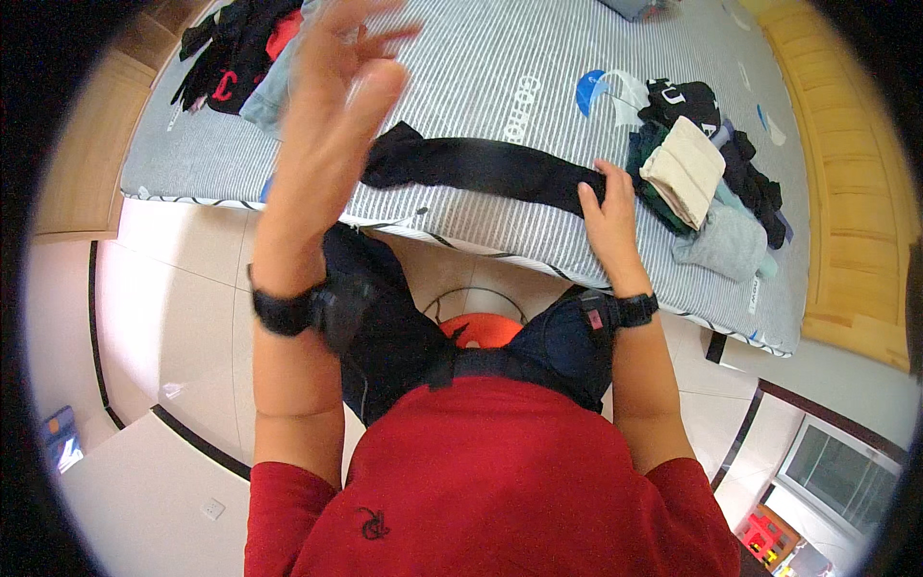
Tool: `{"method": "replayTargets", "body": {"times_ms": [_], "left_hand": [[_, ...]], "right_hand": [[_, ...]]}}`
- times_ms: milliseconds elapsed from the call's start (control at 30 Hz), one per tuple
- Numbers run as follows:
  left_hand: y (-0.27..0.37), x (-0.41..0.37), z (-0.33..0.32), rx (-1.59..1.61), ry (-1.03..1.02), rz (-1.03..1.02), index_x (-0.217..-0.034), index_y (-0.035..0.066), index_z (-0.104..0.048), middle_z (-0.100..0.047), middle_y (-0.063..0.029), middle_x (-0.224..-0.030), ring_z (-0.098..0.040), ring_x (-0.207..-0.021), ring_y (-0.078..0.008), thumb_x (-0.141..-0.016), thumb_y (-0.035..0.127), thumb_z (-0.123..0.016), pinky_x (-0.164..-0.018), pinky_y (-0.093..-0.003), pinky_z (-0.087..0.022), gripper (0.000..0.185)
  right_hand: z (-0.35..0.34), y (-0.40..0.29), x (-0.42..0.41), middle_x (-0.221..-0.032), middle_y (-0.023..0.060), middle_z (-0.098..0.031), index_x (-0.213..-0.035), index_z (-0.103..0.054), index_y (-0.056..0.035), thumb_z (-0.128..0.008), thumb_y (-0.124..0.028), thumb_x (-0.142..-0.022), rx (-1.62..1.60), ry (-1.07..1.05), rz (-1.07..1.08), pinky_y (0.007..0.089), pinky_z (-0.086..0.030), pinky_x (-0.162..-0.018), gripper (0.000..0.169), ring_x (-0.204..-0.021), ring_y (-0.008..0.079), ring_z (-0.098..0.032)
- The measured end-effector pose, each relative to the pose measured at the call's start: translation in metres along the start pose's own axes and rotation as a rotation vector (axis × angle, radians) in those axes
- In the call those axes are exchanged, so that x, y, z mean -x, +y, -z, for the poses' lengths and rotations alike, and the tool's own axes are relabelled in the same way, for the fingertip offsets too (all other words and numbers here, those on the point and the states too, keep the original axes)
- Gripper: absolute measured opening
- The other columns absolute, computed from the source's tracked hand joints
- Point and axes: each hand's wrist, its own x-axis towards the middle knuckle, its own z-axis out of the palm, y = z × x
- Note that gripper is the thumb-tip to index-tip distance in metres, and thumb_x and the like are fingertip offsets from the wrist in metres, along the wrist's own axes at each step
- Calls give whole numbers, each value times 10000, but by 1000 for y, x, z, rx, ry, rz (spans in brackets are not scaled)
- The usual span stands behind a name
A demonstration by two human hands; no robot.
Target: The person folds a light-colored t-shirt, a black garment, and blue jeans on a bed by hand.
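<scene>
A long black garment (490,164), laid out in a narrow strip, lies along the near edge of the bed. My right hand (611,216) rests on its right end, thumb and fingers slightly spread. Blurred and raised close to the camera, my left hand (346,79) has its fingers apart and holds nothing. It hides part of the bed and some of the clothes beyond it. Just right of my right hand is a folded cream cloth (685,172), stacked on dark green fabric (645,148).
The striped mattress (461,94) carries a grey folded garment (725,241) and black clothes with white lettering (681,104) at right. At far left lie black and red clothes (238,61) and light denim (270,94). A wooden bed board (851,216) borders the right side. An orange stool seat (482,329) is beneath me.
</scene>
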Motion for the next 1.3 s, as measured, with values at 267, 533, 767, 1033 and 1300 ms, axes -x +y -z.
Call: {"method": "replayTargets", "body": {"times_ms": [267, 533, 767, 1033, 1300], "left_hand": [[-111, 89, 8, -877, -173, 622, -1237, -20, -545, -605, -239, -1148, -597, -1055, -372, -810, 339, -740, -910, -417, -474, 592], [-114, 64, 32, -298, -208, 877, -987, -14, -568, -600, -104, -866, -570, -795, -185, -787, 336, -777, -701, -323, -461, 454], [-123, 78, 38, 22, 79, 808, -1155, 11, -514, -547, -32, -874, -499, -765, -107, -878, 173, -702, -682, -238, -425, 372], [-134, 78, 45, -216, 134, 676, -1235, 79, -529, -540, -59, -847, -528, -753, -154, -904, 70, -597, -704, -289, -452, 338], [-152, 90, 49, -522, 127, 645, -1278, 70, -468, -634, -204, -986, -635, -878, -312, -901, 130, -626, -785, -379, -495, 413]], "right_hand": [[16, 12, 12, -1064, 194, -584, -1159, -561, 2, -623, -84, -850, 35, 17, -136, 423, -444, -887, 327, -992, 359, -553], [22, -9, 2, -853, 1, -522, -991, -555, -14, -614, -92, -886, -726, 95, -355, 230, -415, -712, 143, -760, 80, -479], [8, 16, 7, -1017, 129, -571, -1130, -501, -8, -647, -125, -880, -390, 115, -399, 329, -444, -849, 312, -948, 207, -546], [18, 4, 14, -977, 42, -576, -1156, -556, -33, -649, -33, -861, -614, 109, -479, 255, -450, -782, 310, -861, 111, -542], [23, 12, 21, -961, 54, -582, -1203, -536, -49, -622, -44, -870, -337, 88, -295, 266, -462, -734, 344, -813, 123, -543]]}}
